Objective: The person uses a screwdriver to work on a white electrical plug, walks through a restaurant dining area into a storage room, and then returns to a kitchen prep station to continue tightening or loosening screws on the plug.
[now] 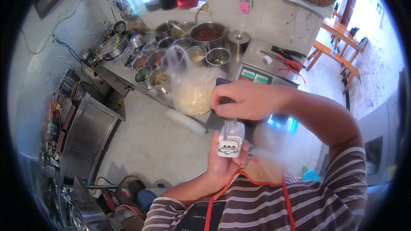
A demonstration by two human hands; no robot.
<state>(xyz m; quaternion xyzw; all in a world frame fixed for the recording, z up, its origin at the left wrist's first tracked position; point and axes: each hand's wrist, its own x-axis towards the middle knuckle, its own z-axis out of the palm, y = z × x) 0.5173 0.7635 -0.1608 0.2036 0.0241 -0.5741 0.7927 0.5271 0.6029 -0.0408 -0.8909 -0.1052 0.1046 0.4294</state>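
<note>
My left hand (219, 163) holds a white electrical plug (237, 131) from below, with its metal pins pointing away from me. The plug's wiring end is uncovered, so its row of terminals faces me. Above it, my right hand (250, 99) grips a screwdriver (225, 131). Its metal shaft runs down to the terminals; my fingers hide most of the handle. Beyond my right hand, a small white block (267, 59) rests on the metal pan of a digital scale (257, 53). Black-handled pliers (287, 51) and a red-handled tool (290, 62) lie there too.
A plastic bag of pale food (194, 94) sits at the counter's near edge. Behind it stand several steel bowls of ingredients (160, 78) and a large pot of dark red food (208, 33). A steel cabinet (93, 128) is at left; wooden benches (337, 59) show at far right.
</note>
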